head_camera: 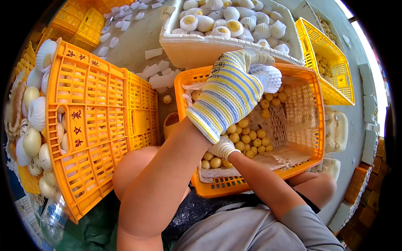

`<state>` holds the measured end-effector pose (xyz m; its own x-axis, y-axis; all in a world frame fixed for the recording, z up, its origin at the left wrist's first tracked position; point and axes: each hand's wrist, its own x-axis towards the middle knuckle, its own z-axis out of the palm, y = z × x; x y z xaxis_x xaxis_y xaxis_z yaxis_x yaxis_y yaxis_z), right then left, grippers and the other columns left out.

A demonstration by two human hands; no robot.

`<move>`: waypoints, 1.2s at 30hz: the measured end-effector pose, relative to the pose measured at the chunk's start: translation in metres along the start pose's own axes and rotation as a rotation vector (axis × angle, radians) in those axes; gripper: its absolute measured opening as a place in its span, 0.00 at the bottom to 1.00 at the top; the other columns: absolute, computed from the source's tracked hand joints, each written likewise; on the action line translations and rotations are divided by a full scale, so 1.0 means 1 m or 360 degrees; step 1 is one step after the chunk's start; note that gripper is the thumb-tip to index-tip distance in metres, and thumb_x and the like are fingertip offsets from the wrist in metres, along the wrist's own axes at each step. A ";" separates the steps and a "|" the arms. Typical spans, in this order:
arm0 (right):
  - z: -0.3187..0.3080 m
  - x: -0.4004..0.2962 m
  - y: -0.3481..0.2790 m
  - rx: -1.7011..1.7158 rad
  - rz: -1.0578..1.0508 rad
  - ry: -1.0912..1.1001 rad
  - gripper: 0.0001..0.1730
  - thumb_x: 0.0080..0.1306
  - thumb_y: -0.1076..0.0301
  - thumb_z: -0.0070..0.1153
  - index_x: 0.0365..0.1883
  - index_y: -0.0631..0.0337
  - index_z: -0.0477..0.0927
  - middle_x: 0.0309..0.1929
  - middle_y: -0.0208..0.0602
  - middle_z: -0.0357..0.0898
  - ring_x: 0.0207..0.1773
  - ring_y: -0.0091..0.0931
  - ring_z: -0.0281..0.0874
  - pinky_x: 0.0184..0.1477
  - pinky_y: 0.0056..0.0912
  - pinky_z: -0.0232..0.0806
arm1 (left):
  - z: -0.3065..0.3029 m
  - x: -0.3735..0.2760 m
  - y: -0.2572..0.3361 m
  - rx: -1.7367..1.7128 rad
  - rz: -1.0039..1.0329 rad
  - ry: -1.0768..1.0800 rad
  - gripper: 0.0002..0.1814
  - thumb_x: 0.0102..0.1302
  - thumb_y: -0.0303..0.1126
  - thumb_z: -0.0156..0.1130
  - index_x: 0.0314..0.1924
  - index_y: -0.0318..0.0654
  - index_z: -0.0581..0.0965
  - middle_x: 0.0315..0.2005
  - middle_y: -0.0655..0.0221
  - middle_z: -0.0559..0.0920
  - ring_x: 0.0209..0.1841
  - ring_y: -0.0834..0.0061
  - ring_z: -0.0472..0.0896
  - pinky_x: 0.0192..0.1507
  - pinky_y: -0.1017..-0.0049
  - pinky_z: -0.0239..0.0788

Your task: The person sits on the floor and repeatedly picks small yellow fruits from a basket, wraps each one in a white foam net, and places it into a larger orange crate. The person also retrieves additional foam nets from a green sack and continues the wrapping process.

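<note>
My left hand (232, 88), in a striped knit glove, is over the far side of an orange plastic basket (317, 125). Its fingers close on a white foam net sleeve (272, 77); whether a fruit is inside cannot be seen. Lower down, my right hand (223, 148), gloved too, reaches into the basket among small round yellow fruits (246, 139). Its fingers are hidden behind my left wrist. Netting lines the basket. Beyond its far rim stands a white foam box (188, 39) full of pale yellow fruits in foam net sleeves (235, 27).
Orange plastic crates (94, 125) stand at the left, with large pale fruits (32, 141) and a plastic bottle (54, 219) beside them. A yellow crate (337, 75) with fruits is at the right, near plastic jugs (340, 131). Loose foam sleeves (160, 75) lie on the floor.
</note>
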<state>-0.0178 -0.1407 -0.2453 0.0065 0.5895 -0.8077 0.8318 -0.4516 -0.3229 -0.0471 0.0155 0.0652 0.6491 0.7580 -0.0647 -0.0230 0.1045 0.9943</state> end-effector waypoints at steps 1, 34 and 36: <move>0.009 0.003 -0.002 0.0008 0.0040 0.0030 0.42 0.64 0.41 0.57 0.65 0.68 0.69 0.58 0.51 0.78 0.58 0.41 0.78 0.56 0.42 0.72 | -0.001 0.000 -0.003 0.0011 -0.0002 0.0012 0.16 0.63 0.35 0.68 0.48 0.33 0.82 0.40 0.58 0.86 0.42 0.69 0.85 0.47 0.72 0.77; -0.185 -0.155 0.037 0.3413 -0.1591 -0.0342 0.35 0.65 0.52 0.56 0.66 0.63 0.67 0.62 0.47 0.72 0.64 0.38 0.71 0.68 0.46 0.62 | 0.046 -0.022 -0.024 0.0690 0.0396 -0.0470 0.34 0.52 0.27 0.73 0.62 0.41 0.75 0.58 0.64 0.79 0.61 0.65 0.75 0.66 0.67 0.65; -0.190 -0.159 0.025 0.3470 -0.1587 -0.0326 0.37 0.64 0.52 0.57 0.66 0.64 0.66 0.63 0.49 0.72 0.65 0.39 0.71 0.69 0.47 0.61 | 0.044 -0.022 -0.024 0.0749 0.0409 -0.0473 0.34 0.53 0.28 0.73 0.62 0.43 0.75 0.58 0.63 0.79 0.61 0.64 0.75 0.65 0.66 0.65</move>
<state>0.1078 -0.1188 -0.0311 -0.0072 0.9917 -0.1284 -0.9769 -0.0344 -0.2107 -0.0272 -0.0319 0.0467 0.8531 0.5021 0.1416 0.0871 -0.4047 0.9103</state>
